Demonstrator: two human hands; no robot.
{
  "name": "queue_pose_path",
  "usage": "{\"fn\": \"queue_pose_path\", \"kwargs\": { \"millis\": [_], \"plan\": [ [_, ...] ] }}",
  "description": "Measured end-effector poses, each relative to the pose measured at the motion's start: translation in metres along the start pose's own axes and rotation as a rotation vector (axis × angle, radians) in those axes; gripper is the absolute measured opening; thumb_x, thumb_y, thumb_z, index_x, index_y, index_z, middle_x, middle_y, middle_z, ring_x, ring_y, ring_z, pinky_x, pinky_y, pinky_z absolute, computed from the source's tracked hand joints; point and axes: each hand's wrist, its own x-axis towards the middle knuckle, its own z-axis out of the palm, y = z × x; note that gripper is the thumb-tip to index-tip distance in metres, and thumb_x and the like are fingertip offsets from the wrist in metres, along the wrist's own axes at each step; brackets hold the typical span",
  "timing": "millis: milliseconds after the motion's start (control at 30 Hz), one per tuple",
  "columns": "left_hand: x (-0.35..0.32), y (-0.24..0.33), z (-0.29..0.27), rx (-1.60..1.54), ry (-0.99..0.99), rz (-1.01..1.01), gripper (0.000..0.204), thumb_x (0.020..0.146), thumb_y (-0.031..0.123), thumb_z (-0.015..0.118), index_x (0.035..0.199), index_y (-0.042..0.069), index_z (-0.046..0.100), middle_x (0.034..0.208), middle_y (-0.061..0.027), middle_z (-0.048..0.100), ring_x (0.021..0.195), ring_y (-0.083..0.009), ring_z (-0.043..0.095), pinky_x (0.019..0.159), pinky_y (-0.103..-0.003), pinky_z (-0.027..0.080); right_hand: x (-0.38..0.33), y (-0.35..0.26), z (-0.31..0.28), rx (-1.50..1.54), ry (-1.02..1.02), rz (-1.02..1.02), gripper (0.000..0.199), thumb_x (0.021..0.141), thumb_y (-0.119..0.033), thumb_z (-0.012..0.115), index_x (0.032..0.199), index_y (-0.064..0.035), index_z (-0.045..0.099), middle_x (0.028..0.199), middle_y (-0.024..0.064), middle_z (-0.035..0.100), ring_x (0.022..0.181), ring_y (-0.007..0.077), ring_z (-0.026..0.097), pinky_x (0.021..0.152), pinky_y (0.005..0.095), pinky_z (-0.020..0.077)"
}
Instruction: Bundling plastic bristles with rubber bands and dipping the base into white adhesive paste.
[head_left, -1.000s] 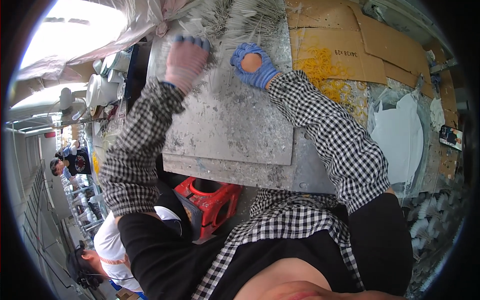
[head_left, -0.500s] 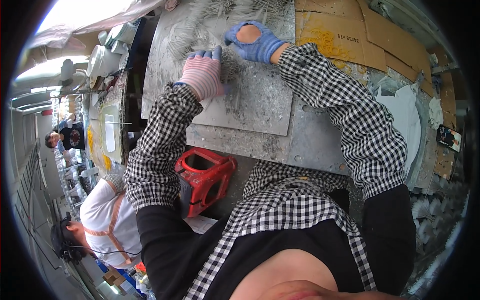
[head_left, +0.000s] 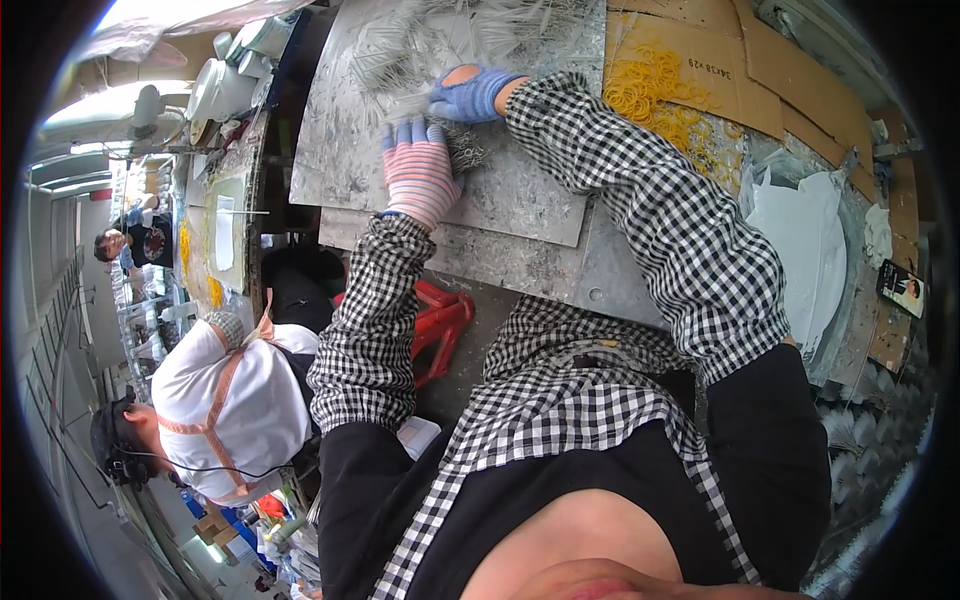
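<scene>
My left hand [head_left: 423, 175] wears a pink striped glove with blue fingertips. It lies palm down on the grey metal sheet [head_left: 530, 205], fingers stretched out, beside a small bunch of thin grey wire pieces [head_left: 468, 150]. My right hand [head_left: 472, 95], in a blue glove with an opening on its back, is just beyond that bunch. Its fingers are bent and pressed together; what they hold, if anything, is hidden. Farther back on the sheet, a loose heap of fine wire pieces with pale bristle-like ends [head_left: 400, 60] spreads out.
Yellow rubber bands [head_left: 645, 85] lie on cardboard [head_left: 750, 95] at the back right. A white sheet [head_left: 795, 240] and a phone [head_left: 901, 288] are at the right. Below the table stands a red stool [head_left: 440, 325]. A co-worker in white [head_left: 235, 410] sits close at my left.
Both hands have drawn closer together, the right moving left and slightly nearer me. The left has shifted slightly nearer me. The co-worker has leaned to the right.
</scene>
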Motion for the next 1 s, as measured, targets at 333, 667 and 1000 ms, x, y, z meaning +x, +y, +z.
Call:
{"fn": "queue_pose_path", "kwargs": {
  "millis": [333,667,1000],
  "plan": [
    [-0.049,-0.001,0.015,-0.47,0.231,0.017,0.068,0.064,0.028,0.085,0.121,0.009,0.055,0.109,-0.0083,0.067,0.11,-0.0285,0.059,0.097,-0.047,0.042,-0.013,0.009,-0.007,-0.519,0.12,0.047,0.026,0.087,-0.019,0.067,0.112,-0.0182,0.074,0.109,0.0074,0.072,0.103,0.0284,0.067,0.093,0.04,0.0538],
    [-0.039,0.007,0.001,-0.172,-0.029,0.093,0.073,0.069,0.036,0.083,0.128,0.004,0.055,0.105,-0.0126,0.072,0.109,-0.0308,0.064,0.089,-0.043,0.049,-0.002,-0.019,0.045,-0.087,-0.049,0.001,0.03,0.086,-0.031,0.066,0.101,-0.0071,0.077,0.116,0.0135,0.071,0.109,0.0289,0.066,0.097,0.0384,0.0506],
    [-0.071,0.006,-0.018,-0.256,-0.23,0.021,0.069,0.063,0.039,0.087,0.122,0.012,0.065,0.127,-0.0138,0.064,0.125,-0.035,0.054,0.102,-0.049,0.042,0.0,0.04,0.029,-0.31,0.283,0.162,0.022,0.087,-0.017,0.063,0.102,-0.0064,0.073,0.103,0.017,0.071,0.097,0.0345,0.068,0.09,0.0406,0.055]
  ]
}}
